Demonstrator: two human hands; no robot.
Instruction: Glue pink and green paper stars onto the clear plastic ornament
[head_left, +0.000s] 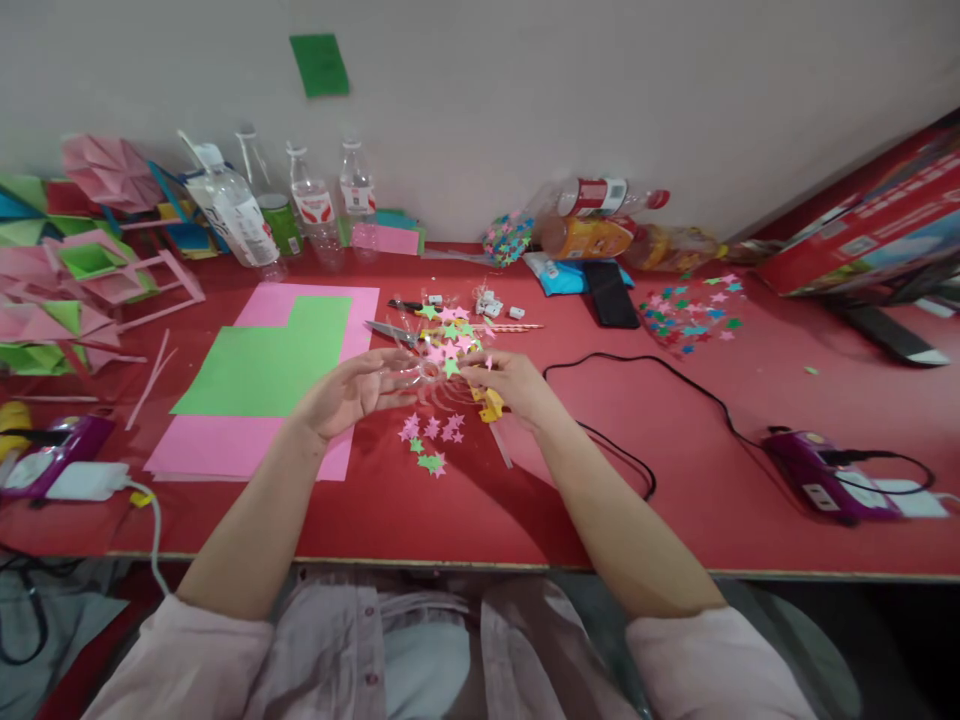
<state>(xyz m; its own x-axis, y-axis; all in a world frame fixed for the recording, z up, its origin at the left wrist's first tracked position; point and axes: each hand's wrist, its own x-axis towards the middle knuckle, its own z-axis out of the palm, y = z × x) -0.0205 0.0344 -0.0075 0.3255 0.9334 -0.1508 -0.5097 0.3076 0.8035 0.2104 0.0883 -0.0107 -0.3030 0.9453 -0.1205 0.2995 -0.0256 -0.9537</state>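
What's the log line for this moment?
left hand: at star-covered plastic | right hand: at same piece | nearby: loose stars, scissors

Paper (255,370) left of loose stars (431,429), bottles (313,205) behind paper, phone (611,295) right.

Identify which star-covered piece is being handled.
The clear piece between left hand and right hand, mostly pink and green; the wall-side piece and piece right of the phone show blue stars.

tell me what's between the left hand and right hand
In the head view, clear plastic bearing pink and green stars is between the left hand and right hand.
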